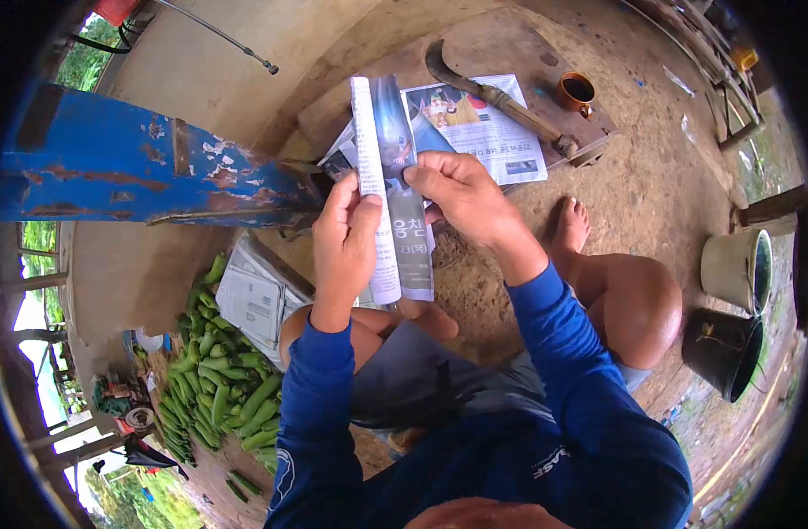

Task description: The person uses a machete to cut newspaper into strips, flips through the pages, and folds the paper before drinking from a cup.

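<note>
- The left hand [345, 240] grips the left edge of a folded newspaper [407, 231], thumb in front.
- The right hand [467, 192] pinches its right edge, so the paper sits between both hands.
- Beyond the right hand, a hooked knife [508, 104] lies partly over newspaper sheets [514, 157], near an orange cup [573, 95].
- Nearer the body than the left hand, green vegetables [214, 379] lie heaped.
</note>
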`<action>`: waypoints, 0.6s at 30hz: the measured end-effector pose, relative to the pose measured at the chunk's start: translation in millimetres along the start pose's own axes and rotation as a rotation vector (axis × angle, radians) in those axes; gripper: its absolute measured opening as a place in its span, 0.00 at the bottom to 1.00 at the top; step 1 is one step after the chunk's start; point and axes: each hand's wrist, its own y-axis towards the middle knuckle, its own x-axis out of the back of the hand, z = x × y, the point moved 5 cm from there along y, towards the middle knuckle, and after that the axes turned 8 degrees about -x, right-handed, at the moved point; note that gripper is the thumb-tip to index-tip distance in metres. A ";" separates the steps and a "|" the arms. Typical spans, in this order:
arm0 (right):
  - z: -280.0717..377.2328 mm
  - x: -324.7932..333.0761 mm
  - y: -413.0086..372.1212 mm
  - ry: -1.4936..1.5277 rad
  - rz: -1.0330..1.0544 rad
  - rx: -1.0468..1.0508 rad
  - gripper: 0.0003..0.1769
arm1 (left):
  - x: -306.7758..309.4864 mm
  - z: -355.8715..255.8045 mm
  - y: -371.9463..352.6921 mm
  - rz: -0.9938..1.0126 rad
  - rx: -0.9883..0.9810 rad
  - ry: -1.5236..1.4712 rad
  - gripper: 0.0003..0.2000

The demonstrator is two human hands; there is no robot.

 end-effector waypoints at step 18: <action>34.0 126.4 -22.7 0.177 -0.546 0.257 0.11 | 104.9 -11.5 7.8 -0.399 -0.094 0.113 0.16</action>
